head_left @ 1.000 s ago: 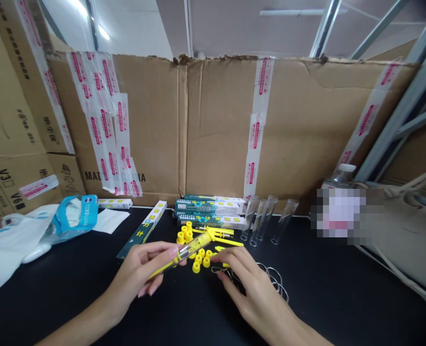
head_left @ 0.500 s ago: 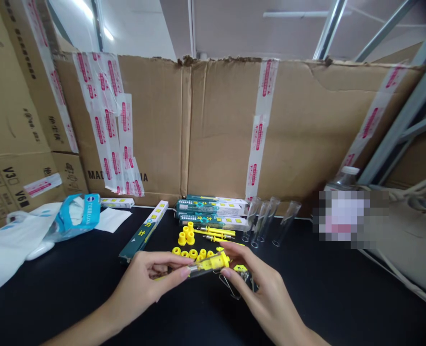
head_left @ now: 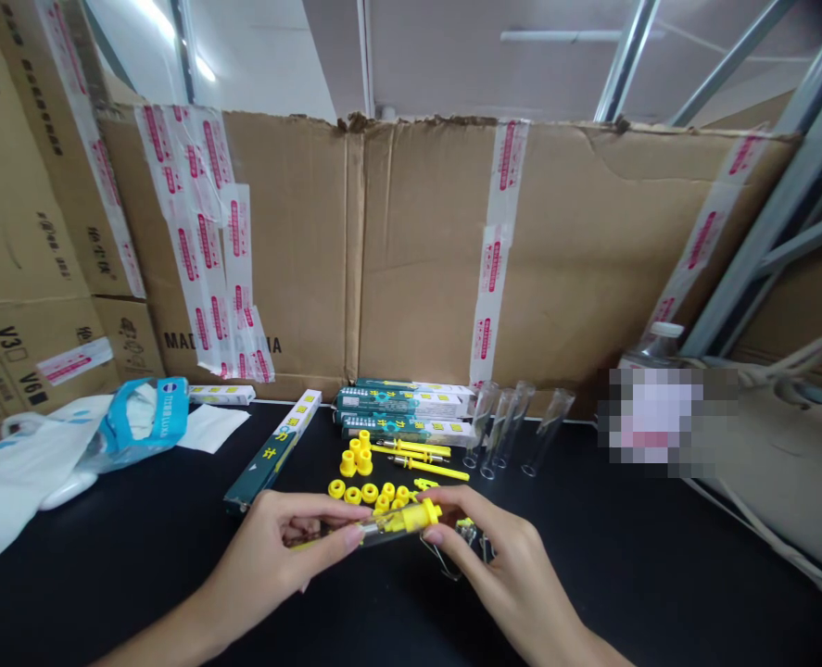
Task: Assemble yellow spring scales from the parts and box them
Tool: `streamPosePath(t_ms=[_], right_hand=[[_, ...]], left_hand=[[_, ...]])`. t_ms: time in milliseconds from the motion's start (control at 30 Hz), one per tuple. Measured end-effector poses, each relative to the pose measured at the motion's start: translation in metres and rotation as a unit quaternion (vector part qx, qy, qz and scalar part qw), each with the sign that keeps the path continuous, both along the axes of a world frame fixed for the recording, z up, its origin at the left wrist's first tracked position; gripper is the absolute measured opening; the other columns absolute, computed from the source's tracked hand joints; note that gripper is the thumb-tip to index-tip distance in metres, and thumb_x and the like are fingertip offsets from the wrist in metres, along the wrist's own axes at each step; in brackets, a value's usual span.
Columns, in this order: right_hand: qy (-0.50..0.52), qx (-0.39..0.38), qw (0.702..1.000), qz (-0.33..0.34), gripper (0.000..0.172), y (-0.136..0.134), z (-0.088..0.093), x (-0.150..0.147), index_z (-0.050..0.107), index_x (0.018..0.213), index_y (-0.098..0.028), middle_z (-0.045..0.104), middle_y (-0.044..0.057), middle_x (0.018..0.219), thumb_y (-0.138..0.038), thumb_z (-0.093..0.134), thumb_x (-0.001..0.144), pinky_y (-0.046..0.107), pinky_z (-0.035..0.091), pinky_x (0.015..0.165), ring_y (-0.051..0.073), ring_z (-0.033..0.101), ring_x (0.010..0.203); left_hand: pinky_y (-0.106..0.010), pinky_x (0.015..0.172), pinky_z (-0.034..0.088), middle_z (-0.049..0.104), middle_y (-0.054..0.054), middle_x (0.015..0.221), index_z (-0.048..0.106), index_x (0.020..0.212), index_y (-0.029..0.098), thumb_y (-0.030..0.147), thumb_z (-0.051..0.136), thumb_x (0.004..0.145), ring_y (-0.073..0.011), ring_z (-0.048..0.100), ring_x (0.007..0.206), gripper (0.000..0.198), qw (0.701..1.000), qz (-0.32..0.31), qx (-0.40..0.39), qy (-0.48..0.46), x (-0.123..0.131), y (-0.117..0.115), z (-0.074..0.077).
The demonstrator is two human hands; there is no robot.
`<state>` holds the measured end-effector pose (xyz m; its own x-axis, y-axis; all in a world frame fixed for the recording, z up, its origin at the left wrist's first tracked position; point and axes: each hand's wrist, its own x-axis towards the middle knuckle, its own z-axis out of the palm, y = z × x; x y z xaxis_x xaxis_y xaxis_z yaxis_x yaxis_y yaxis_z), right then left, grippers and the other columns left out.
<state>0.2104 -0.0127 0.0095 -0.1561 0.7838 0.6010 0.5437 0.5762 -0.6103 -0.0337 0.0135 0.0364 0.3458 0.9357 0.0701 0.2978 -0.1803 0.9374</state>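
Left hand [head_left: 275,547] and right hand [head_left: 498,565] both grip one yellow tester [head_left: 402,521] | lower centre, over black bench [head_left: 591,556] | four glass tubes [head_left: 498,431] right of three boxes [head_left: 403,414], centre

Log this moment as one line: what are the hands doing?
left hand: holds clear tube | right hand: pinches its yellow end | nearby: yellow rings, wire clips

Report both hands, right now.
Left hand: closed, holding a clear tube with a yellow cap.
Right hand: closed, holding the same tube at the cap.
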Motion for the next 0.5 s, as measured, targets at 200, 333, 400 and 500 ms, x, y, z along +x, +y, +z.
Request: streamPosePath(t_ms=[200,333,400,500], right_hand=[[-0.025,-0.015,0.999,-0.018,0.038,0.004,-0.012,0.002,0.059,0.128,-0.028,0.076,0.004,0.108,-0.038,0.07,0.093,0.035,0.062,0.087,0.023,0.075,0.097],[-0.035,-0.009,0.999,-0.003,0.024,0.005,-0.02,-0.001,0.063,0.116,-0.031,0.073,0.003,0.109,-0.026,0.069,0.094,0.036,0.061,0.088,0.023,0.072,0.101],[-0.031,-0.007,0.999,-0.004,0.029,0.004,-0.021,-0.002,0.06,0.122,-0.031,0.073,0.003,0.111,-0.026,0.068,0.094,0.036,0.061,0.09,0.023,0.072,0.101],[-0.01,-0.005,1.0,-0.024,0.041,0.003,-0.015,-0.001,0.052,0.135,-0.029,0.075,0.005,0.112,-0.032,0.064,0.096,0.036,0.062,0.086,0.023,0.075,0.095]], left_hand=[[-0.021,0.042,0.031,0.07,-0.004,0.062,0.084,0.1,0.018,0.046,0.072,0.08,-0.008,0.041,0.041,0.037,0.999,0.027,0.015,-0.032,-0.004,0.004,0.0],[-0.022,0.043,0.03,0.063,0.0,0.055,0.083,0.102,0.018,0.045,0.072,0.083,-0.0075,0.041,0.04,0.035,0.998,0.046,0.032,-0.042,-0.007,0.007,0.001],[-0.022,0.044,0.032,0.065,-0.001,0.056,0.083,0.103,0.018,0.044,0.073,0.083,-0.0078,0.042,0.041,0.035,0.997,0.051,0.038,-0.045,-0.008,0.007,0.003],[-0.022,0.045,0.038,0.072,-0.005,0.065,0.083,0.103,0.018,0.045,0.075,0.079,-0.0096,0.045,0.045,0.037,0.997,0.047,0.035,-0.042,-0.009,0.006,0.005]])
